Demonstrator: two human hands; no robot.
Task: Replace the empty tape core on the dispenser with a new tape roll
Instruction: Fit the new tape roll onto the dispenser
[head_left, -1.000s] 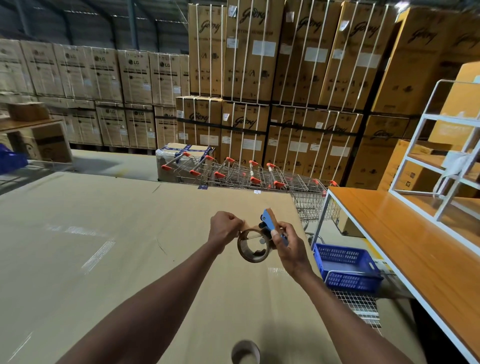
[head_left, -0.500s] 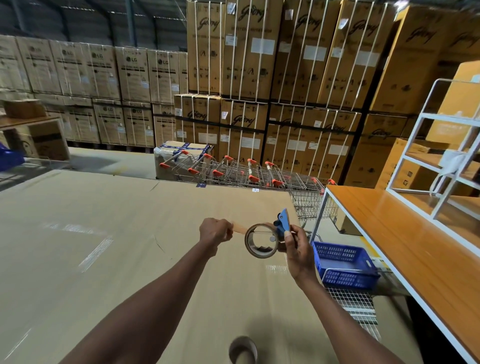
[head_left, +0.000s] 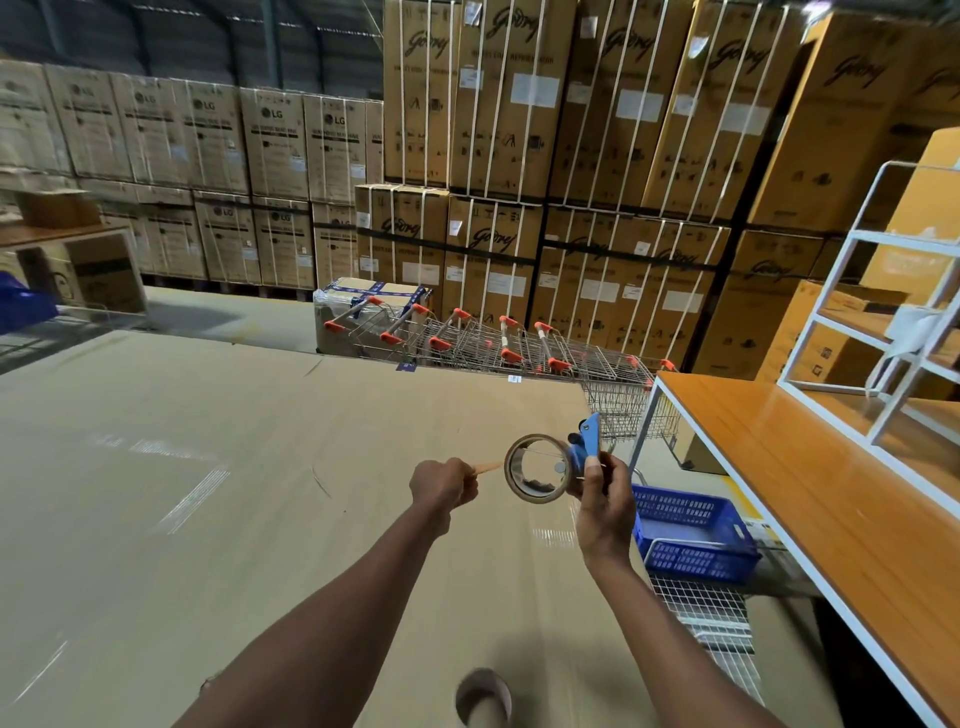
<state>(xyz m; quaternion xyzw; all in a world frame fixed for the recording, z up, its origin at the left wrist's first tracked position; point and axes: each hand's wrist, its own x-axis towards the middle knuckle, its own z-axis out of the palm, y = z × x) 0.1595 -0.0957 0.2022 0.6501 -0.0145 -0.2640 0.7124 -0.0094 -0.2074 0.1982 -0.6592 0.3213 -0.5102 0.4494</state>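
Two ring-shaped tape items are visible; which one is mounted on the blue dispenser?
The brown tape roll held up between the hands sits on the blue plastic tape dispenser. The other, a bare cardboard ring, lies apart on the cardboard sheet near the bottom edge.

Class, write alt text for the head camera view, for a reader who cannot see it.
Above a large cardboard sheet, the right hand holds a blue tape dispenser carrying a tape roll, while the left hand pulls its tape end sideways. An empty core lies near the bottom edge; stacked cartons fill the background.
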